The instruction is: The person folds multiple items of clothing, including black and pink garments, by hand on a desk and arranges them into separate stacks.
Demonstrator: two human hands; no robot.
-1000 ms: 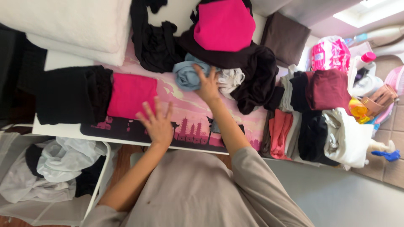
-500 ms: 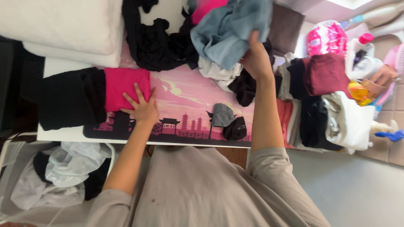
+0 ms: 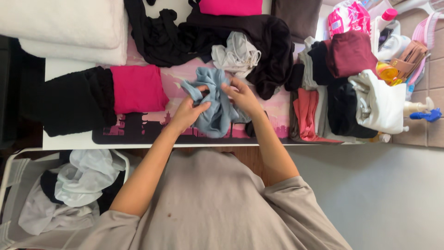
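Both hands, left hand (image 3: 187,112) and right hand (image 3: 242,96), were pinching the bunched light-blue garment (image 3: 213,104) over the worktop (image 3: 69,69), so a loose end could've easily dragged the folded pink top (image 3: 138,88) askew.

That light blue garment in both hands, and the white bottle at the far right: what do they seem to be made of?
The light blue garment, bunched between the left hand and right hand, looks like soft, matte knit fabric, perhaps cotton: it falls in limp folds without shine. The white bottle with a pink cap looks like smooth moulded plastic, faintly glossy.
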